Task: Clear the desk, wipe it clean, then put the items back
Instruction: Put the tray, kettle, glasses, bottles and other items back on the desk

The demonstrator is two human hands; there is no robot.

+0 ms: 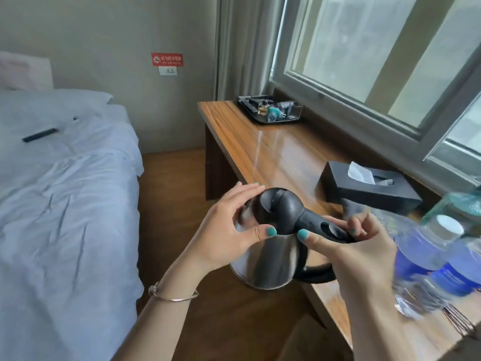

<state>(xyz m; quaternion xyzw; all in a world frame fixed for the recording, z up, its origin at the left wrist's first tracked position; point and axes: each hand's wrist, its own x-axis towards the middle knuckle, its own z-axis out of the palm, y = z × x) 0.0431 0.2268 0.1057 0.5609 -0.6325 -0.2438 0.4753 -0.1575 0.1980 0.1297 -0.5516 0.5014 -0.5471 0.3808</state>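
Both hands are holding a steel kettle (pixel 270 256) over the desk (pixel 263 149) edge: the right hand (pixel 356 246) is curling around its black handle, the left hand (pixel 234 227) is cupping its body. Blurred bottles (pixel 429 256), probably water, are standing just right.

Left hand (pixel 229 225) cupped; right hand (pixel 356 246) curled in a grip (both raised).

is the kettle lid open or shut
Shut: the black lid sits flush on the steel kettle, held by the left hand and right hand.
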